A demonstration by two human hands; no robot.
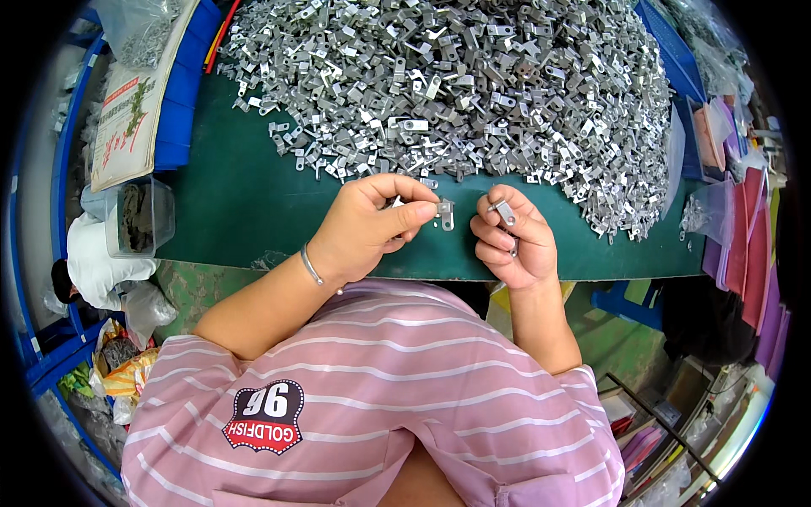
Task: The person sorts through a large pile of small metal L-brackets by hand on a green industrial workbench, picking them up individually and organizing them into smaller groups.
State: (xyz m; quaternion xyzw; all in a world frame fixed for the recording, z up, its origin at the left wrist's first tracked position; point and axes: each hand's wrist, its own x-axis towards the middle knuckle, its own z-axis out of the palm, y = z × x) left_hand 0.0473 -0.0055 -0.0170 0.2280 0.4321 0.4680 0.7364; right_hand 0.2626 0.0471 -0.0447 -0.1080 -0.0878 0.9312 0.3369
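My left hand (367, 221) pinches a small bent metal bracket (448, 221) with a hole in its tab, between thumb and forefinger. More metal shows behind that thumb, partly hidden by the fingers. To its right, my right hand (522, 238) has its fingers curled around another small metal bracket (504, 211), and a bit of metal also glints lower between those fingers. Both hands hover over the near edge of the green table (338, 253), a short gap apart. Beyond them spreads a large heap of similar silvery brackets (473, 93).
Blue bins (182, 93) stand at the left, with a white printed sack (127, 127) against them. A clear plastic tub (144, 218) sits at the table's left corner. Another blue bin (672, 46) borders the heap at the right, near pink and purple sheets (748, 245).
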